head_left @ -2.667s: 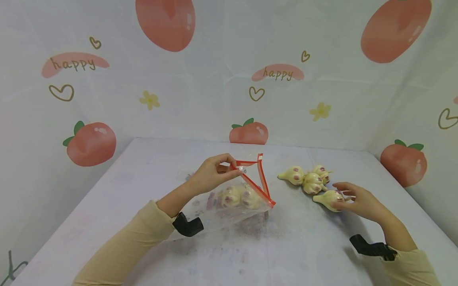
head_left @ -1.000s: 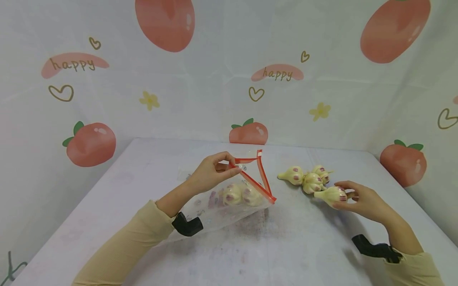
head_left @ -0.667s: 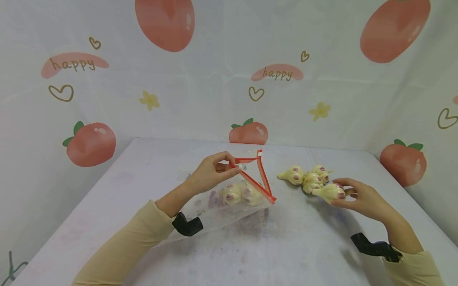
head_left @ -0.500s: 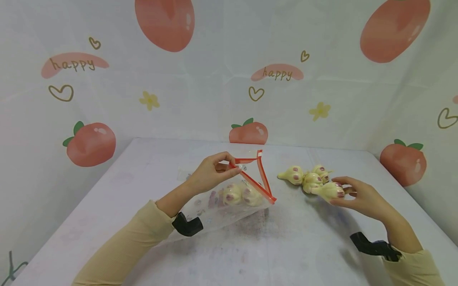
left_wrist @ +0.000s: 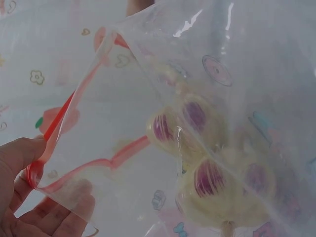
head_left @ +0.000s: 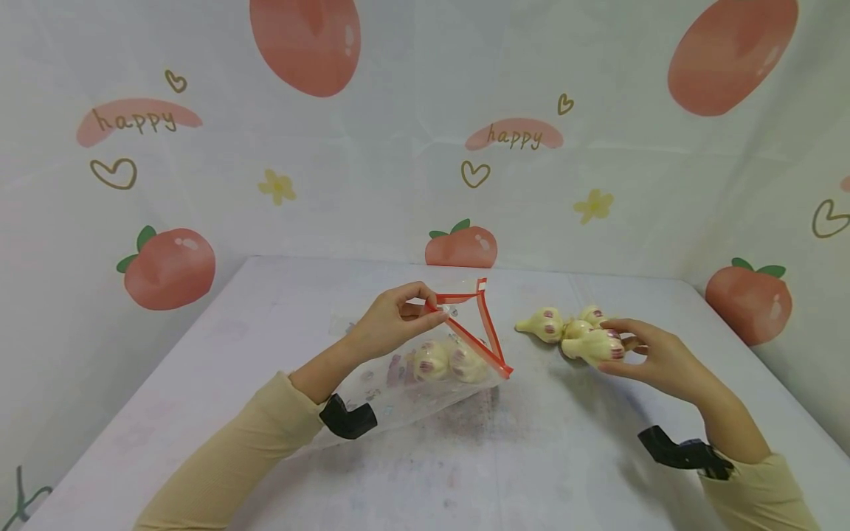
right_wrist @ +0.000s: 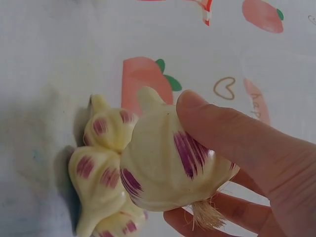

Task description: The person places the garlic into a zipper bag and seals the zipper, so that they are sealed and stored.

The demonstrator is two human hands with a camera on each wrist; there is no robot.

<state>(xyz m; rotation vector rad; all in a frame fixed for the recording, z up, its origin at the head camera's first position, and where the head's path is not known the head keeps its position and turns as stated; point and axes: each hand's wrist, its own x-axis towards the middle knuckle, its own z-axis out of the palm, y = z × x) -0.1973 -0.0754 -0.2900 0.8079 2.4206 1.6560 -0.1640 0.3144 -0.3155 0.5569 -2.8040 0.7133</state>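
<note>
White backdrop [head_left: 385, 147], red fruit prints [head_left: 170, 269], yellow flowers [head_left: 277, 187], "happy" lettering [head_left: 515, 135], pale smudged tabletop [head_left: 531, 457], soft dim light

Purple-streaked cream garlic bulb [right_wrist: 165, 160], red-edged clear bag [head_left: 412, 404]

"happy" lettering [head_left: 524, 136] on two pink streaks [head_left: 139, 118] across the white backdrop [head_left: 372, 162]

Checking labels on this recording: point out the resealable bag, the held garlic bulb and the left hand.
Resealable bag [head_left: 406, 398], head view: clear front wall.
Held garlic bulb [right_wrist: 163, 160], right wrist view: middle of its body.
Left hand [head_left: 392, 322], head view: middle of the hand.
</note>
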